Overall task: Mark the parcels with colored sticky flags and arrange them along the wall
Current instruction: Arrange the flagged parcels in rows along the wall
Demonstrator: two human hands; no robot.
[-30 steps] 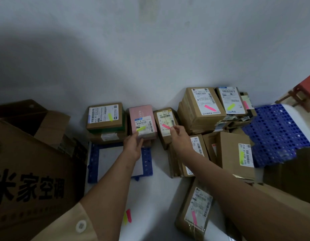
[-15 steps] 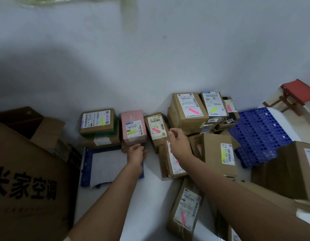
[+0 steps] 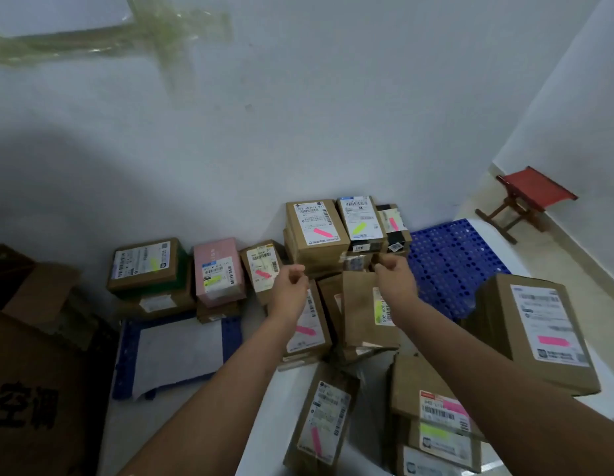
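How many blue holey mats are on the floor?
2: the left mat under a white sheet, the right mat near the red stool. Parcels may hide more.

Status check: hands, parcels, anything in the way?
Left hand loosely curled, holding nothing. Right hand gripping upright brown parcel. Flagged parcels line the wall. Nothing blocking.

"空调" on big carton (image 3: 30,389)
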